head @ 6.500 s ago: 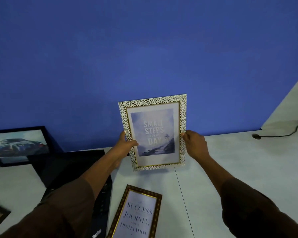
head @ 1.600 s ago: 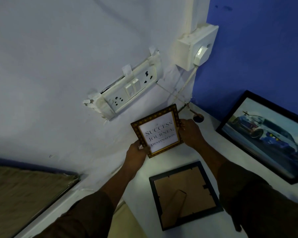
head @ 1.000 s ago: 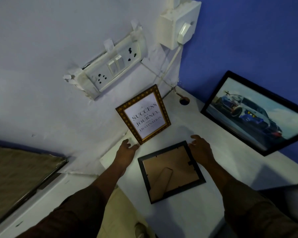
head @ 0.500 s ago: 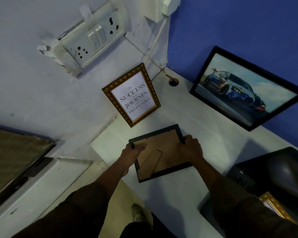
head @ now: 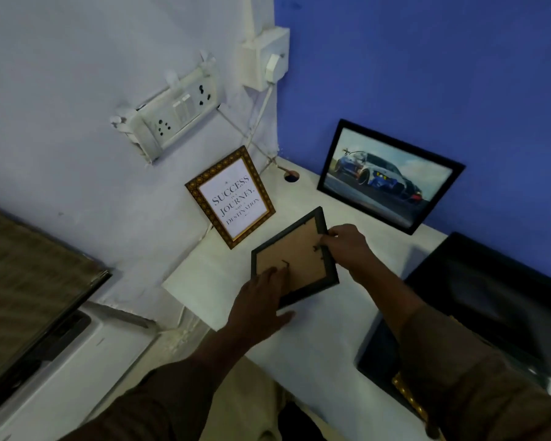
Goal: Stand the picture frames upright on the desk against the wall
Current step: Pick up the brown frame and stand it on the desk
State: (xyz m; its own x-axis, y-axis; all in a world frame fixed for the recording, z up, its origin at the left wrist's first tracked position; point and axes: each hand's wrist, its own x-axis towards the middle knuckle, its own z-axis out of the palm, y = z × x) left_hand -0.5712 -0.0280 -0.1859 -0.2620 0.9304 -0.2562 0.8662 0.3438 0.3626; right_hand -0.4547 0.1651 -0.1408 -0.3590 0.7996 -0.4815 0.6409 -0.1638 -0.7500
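Observation:
A black frame (head: 299, 249) with a brown backing faces me, lifted and tilted over the white desk (head: 325, 329). My left hand (head: 261, 303) presses on its lower left backing. My right hand (head: 347, 246) pinches its right edge by the clips. The gold "Success" frame (head: 231, 197) stands upright against the pale wall. A black car-picture frame (head: 388, 176) leans on the blue wall.
A socket strip (head: 172, 113) and a switch box (head: 264, 58) with cables hang above the desk corner. A cable hole (head: 291, 176) sits in the desk. A black laptop (head: 477, 300) lies at right with a gold frame corner (head: 407, 399) under it. A dark screen (head: 29, 288) is at left.
The black frame has been raised off the desk and turned. My left hand moved from its left edge onto the backing. My view tilted up.

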